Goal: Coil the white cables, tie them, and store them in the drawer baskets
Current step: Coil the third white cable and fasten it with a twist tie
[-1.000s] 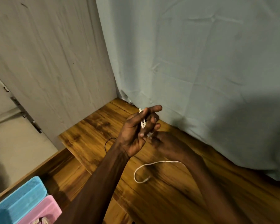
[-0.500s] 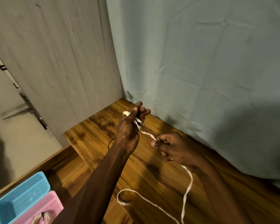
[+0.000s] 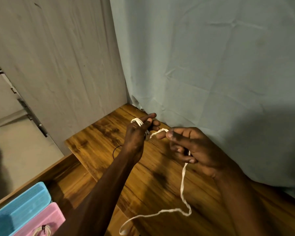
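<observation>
Loops of white cable (image 3: pixel 182 178) sit wound round our left hand (image 3: pixel 136 138), fingers half-curled as a spool mid-frame, while our right hand (image 3: pixel 194 149) pinches the strand, feeding slack trailing to bottom centre.

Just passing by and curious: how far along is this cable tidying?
Done: one coil, seemingly tied, lies in the pink basket. In hand: the left hand carries a few loops of the white cable while the right hand pinches it. Left: the long tail trailing onto the table needs winding, then tying and storing.
</observation>
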